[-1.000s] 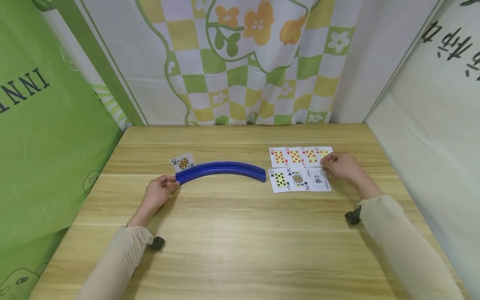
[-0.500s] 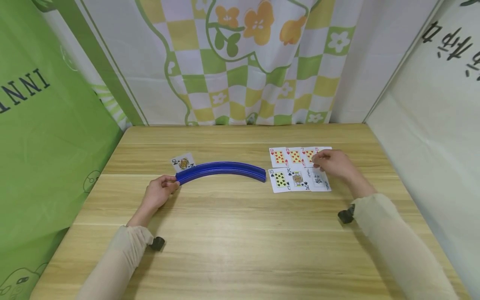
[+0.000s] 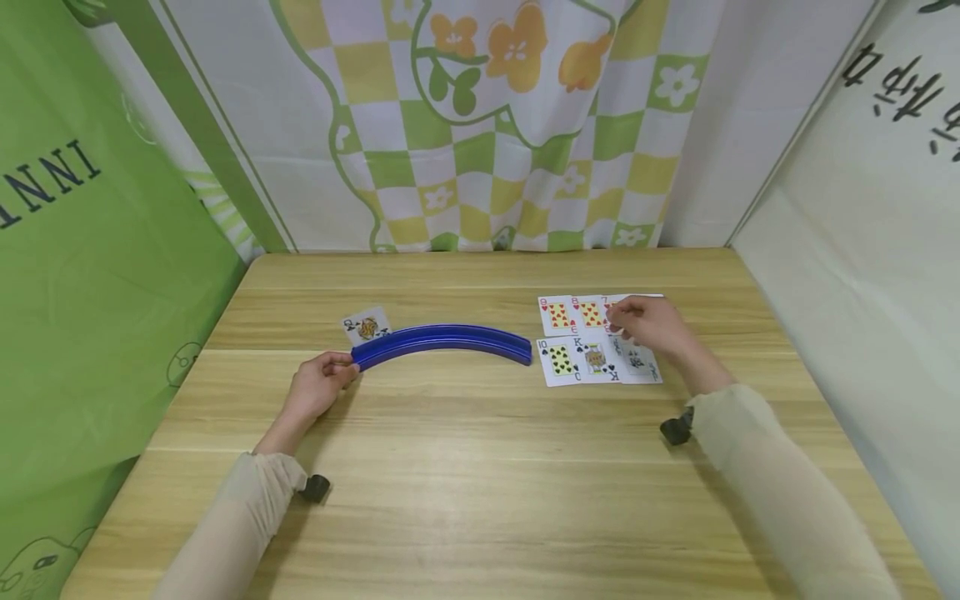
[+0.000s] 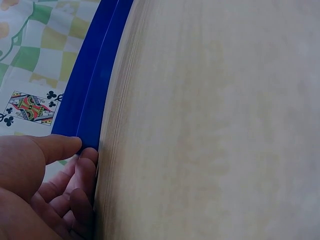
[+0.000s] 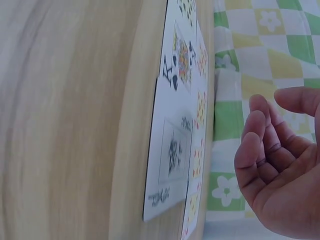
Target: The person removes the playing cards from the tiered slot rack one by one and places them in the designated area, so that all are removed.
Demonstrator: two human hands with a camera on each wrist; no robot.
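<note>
My left hand (image 3: 315, 385) pinches the left end of a curved blue card holder (image 3: 450, 336) between thumb and fingers; the left wrist view shows the thumb on top of the holder (image 4: 92, 85). A queen of clubs (image 3: 367, 325) stands at that end, its lower edge hidden by the holder. My right hand (image 3: 656, 323) hovers over the right end of two rows of playing cards, fingers loosely bent. In the right wrist view nothing lies between its thumb and fingertips. Beneath it are the joker (image 3: 639, 362) and a seven of hearts, partly covered by the hand.
In the back row lie the nine of hearts (image 3: 557, 315) and eight of hearts (image 3: 590, 314). The ten of spades (image 3: 558, 361) and king of spades (image 3: 595, 358) form the front row with the joker. A patterned curtain (image 3: 480, 167) hangs behind the wooden table (image 3: 465, 483).
My right hand has drifted left across the cards, from the five of hearts to the seven. The left hand and the card holder have stayed in place.
</note>
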